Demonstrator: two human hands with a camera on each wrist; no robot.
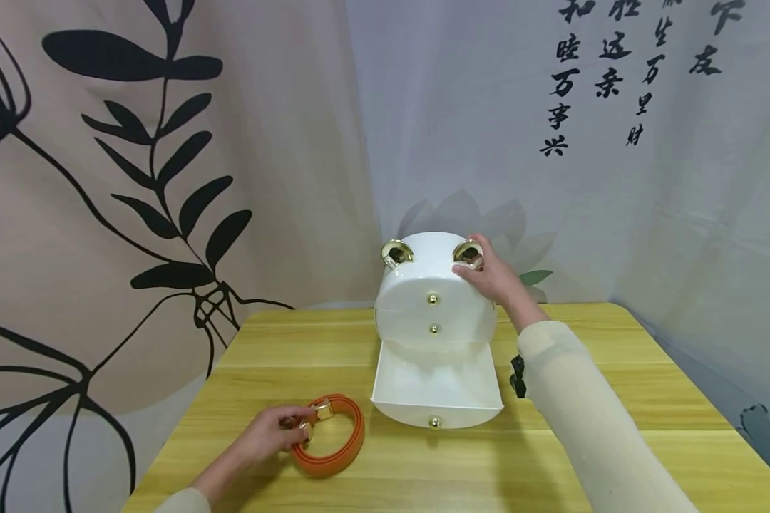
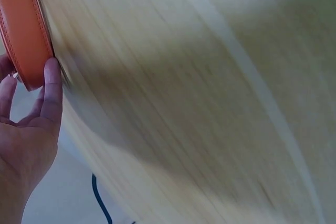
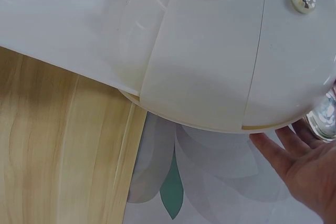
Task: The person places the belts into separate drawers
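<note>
A coiled orange belt (image 1: 326, 464) with a gold buckle (image 1: 324, 410) is at the front left of the table. My left hand (image 1: 269, 431) pinches its left side near the buckle; in the left wrist view the fingers hold the belt (image 2: 25, 30) by its edge. Near the back stands a white rounded drawer box (image 1: 436, 317) with two gold eye-like rings on top and small gold knobs. Its lowest drawer (image 1: 436, 381) is pulled far out, bare inside. My right hand (image 1: 495, 276) grips the box's upper right corner around the right gold ring (image 1: 468, 254).
The wood-grain table (image 1: 616, 399) ends just behind the box. Beyond it hangs a printed curtain (image 1: 295, 178) with plant shapes and writing. Something black (image 1: 517, 376) shows at the right sleeve's edge.
</note>
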